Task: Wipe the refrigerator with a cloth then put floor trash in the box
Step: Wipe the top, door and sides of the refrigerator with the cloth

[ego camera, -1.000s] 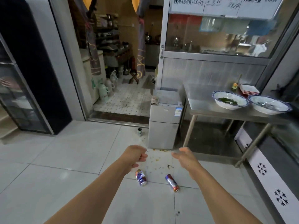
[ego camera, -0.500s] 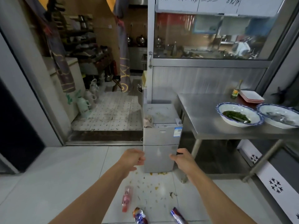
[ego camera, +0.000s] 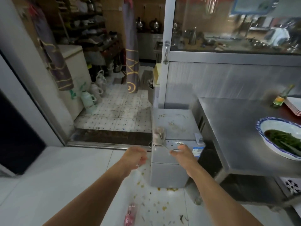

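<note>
two hands now nearer the refrigerator [ego camera: 175, 154] than a second ago — view has closed in. right hand [ego camera: 183, 154] reaches, fingers loose and empty, just short of the cloth [ego camera: 158, 135] draped over the fridge's front left corner. left hand [ego camera: 135, 156] loosely curled, holding nothing. wiping not begun; crumbs and a pink wrapper [ego camera: 130, 214] lie on the floor.

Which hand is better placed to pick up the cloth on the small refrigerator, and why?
Probably the right hand: its fingertips reach just below the cloth at the refrigerator top's front-left corner. The left hand, loosely curled, sits lower and further left.
</note>
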Tool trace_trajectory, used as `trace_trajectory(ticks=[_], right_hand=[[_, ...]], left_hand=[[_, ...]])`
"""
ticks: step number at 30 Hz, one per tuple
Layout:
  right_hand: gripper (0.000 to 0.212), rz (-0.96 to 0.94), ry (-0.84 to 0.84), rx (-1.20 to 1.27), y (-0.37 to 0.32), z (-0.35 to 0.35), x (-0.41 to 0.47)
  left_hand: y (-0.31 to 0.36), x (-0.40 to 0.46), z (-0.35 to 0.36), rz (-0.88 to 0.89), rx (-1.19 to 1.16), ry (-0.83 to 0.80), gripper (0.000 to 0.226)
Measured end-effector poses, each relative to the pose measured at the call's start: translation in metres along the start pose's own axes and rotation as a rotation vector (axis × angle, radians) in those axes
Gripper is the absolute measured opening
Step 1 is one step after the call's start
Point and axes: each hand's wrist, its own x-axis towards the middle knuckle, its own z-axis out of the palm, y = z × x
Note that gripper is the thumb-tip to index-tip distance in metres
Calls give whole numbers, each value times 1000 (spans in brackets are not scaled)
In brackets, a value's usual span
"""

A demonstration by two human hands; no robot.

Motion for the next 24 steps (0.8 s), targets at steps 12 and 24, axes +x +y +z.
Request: trace_trajectory(ticks=[12,24], right_hand=[[58,109,158,-153,-13,80,155],[61,237,436,-599,-9,160,245]], left_hand=[[25,203,-36,-32,66,-165,19],[26,365,-64,-38,255,-398,14]])
